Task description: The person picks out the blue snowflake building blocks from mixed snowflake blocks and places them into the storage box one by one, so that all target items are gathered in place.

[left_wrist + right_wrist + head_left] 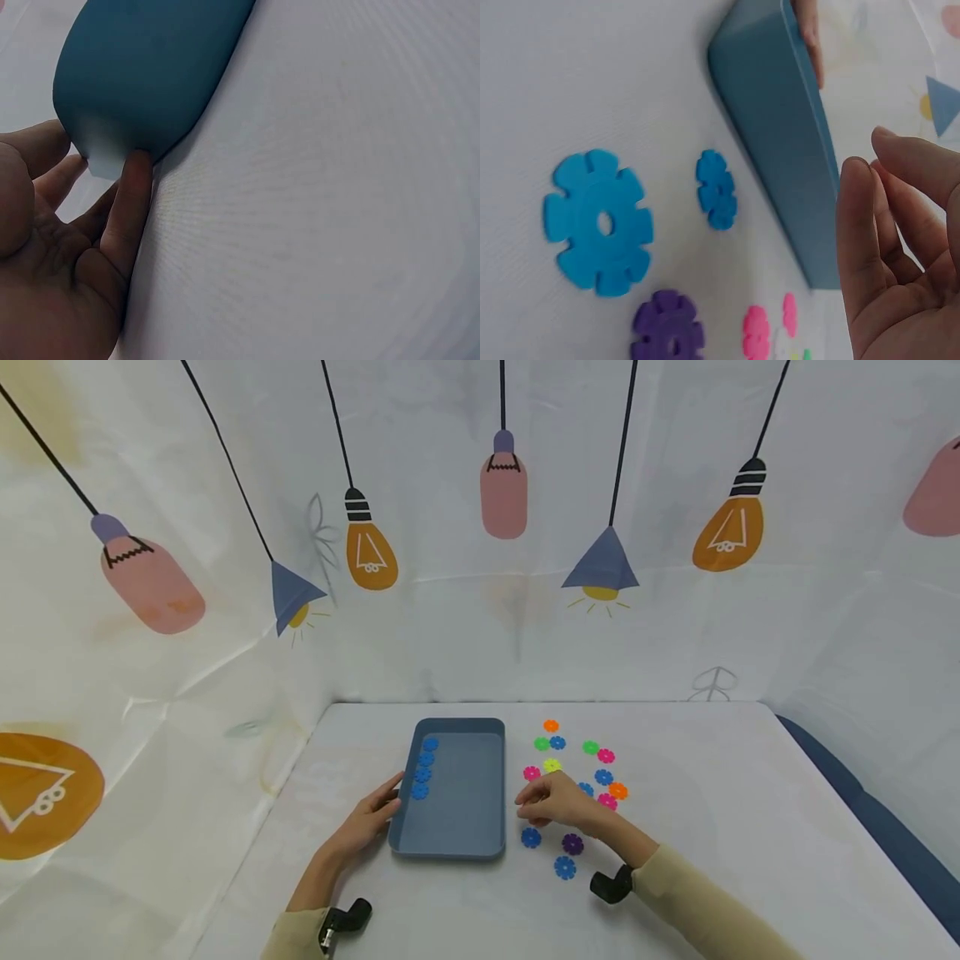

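Note:
A blue tray lies on the white table, with several blue flower-shaped discs in a row along its left side. My left hand rests against the tray's left rim with straight fingers touching the tray's near corner. Just right of the tray, my right hand hovers with relaxed fingers and holds nothing. Under and near it lie a blue disc, a purple disc and another blue disc.
More loose discs in orange, green, pink and yellow are scattered right of the tray. A printed cloth backdrop rises behind and beside the table. The table's right edge drops to a dark blue surface.

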`<state>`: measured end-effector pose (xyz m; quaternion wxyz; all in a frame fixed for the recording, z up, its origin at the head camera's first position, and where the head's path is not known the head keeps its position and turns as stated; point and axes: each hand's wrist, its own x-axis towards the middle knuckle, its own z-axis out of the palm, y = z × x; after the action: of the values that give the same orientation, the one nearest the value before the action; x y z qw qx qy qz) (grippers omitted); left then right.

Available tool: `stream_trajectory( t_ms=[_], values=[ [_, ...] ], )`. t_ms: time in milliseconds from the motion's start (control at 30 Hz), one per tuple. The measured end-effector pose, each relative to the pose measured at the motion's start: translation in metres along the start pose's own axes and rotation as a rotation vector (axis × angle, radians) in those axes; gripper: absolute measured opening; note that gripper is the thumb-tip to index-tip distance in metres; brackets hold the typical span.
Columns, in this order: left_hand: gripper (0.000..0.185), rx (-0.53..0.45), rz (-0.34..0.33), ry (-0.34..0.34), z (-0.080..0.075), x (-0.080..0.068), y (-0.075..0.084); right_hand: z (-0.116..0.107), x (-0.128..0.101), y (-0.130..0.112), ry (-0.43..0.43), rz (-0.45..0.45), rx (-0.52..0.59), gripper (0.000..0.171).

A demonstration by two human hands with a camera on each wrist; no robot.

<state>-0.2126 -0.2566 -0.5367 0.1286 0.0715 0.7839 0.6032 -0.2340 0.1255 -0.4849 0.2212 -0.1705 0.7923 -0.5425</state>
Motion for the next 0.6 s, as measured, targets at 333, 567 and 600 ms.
stream_trajectory(
  t_ms=[333,567,600],
  values=[
    [0.055,-0.003,0.003,-0.010,0.000,0.001,0.001,-0.002,-0.004,0.024,0.025,0.029,-0.040,0.022],
    [0.057,-0.002,0.017,-0.023,-0.001,0.000,-0.001,0.003,-0.007,0.032,0.043,0.036,-0.047,0.021],
    [0.056,-0.008,0.010,-0.020,0.000,0.000,-0.001,0.003,-0.007,0.033,0.043,0.034,-0.052,0.022]
  ],
)
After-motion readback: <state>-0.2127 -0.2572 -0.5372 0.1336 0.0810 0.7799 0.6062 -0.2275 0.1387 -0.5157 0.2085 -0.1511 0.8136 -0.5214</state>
